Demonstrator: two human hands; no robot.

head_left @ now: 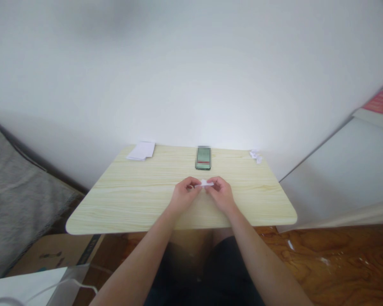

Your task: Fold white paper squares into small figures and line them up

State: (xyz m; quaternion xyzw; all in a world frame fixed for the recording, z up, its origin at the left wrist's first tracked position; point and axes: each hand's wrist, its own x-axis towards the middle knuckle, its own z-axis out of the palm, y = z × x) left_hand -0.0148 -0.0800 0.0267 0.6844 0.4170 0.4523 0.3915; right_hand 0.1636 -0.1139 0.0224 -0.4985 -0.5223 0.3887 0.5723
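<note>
A small white folded piece of paper is held between my two hands over the middle of the table. My left hand pinches its left end between thumb and fingers. At the right end, my right hand grips it the same way. Parts of the paper are hidden behind my fingertips, so its full shape cannot be made out. Just beyond my hands lies a phone with its screen lit.
The pale wood-grain table stands against a white wall. A stack of white paper lies at its back left, crumpled paper scraps at its back right. A cardboard box sits low on the left. Paper bits litter the wooden floor.
</note>
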